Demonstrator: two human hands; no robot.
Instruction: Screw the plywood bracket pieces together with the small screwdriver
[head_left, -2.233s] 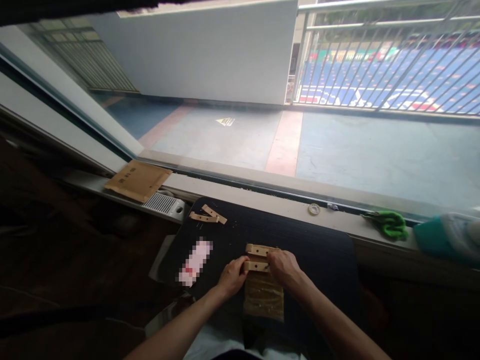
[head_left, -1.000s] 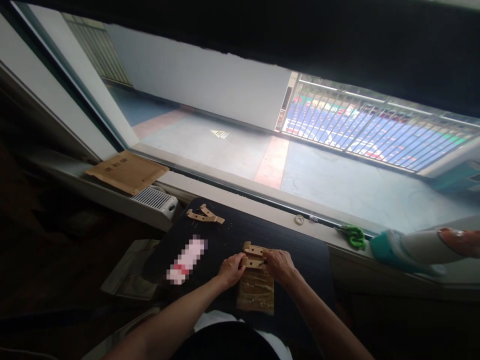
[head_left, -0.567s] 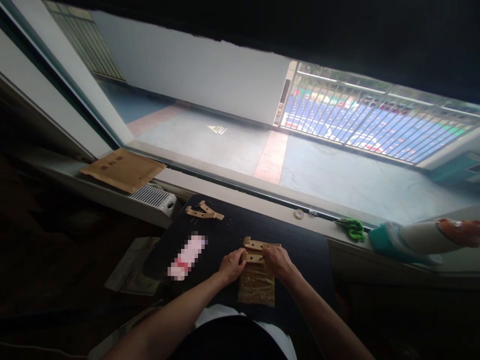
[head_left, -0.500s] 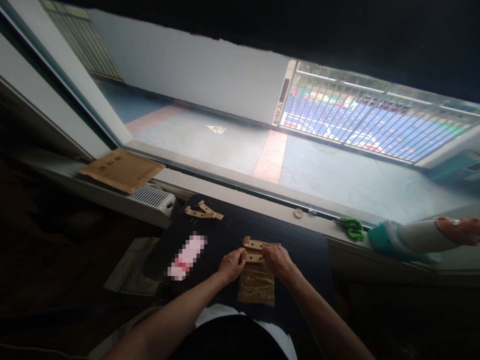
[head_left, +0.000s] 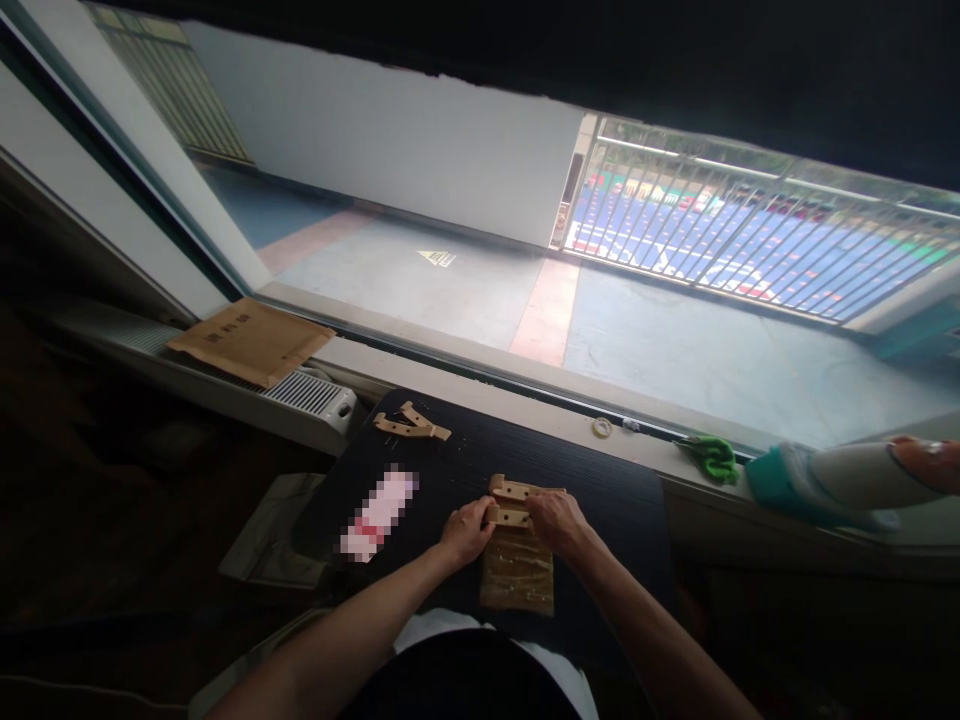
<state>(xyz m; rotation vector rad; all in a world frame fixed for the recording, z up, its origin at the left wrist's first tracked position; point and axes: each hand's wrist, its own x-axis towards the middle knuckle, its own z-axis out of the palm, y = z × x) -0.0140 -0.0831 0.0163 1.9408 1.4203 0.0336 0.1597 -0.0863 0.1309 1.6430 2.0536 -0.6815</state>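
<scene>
My left hand has its fingers closed on the left end of a light wooden piece with dark holes. From the other side, my right hand rests with curled fingers on the same piece; anything small between its fingertips is hidden. Just beyond lies a second wooden bar, partly covered by the right hand. Under these parts, toward my body, is a brown, shiny packet with small pale bits on it. More wooden parts, laid in a V shape, sit at the table's far left corner.
The dark table stands against a window sill. A blurred-out pink item lies on its left. Tape, a green cloth-like item and a teal container line the sill. A brown envelope rests on the radiator.
The whole view has shifted slightly, so things sit a little further right. Both hands stay at the wooden piece with hardly any visible movement.
</scene>
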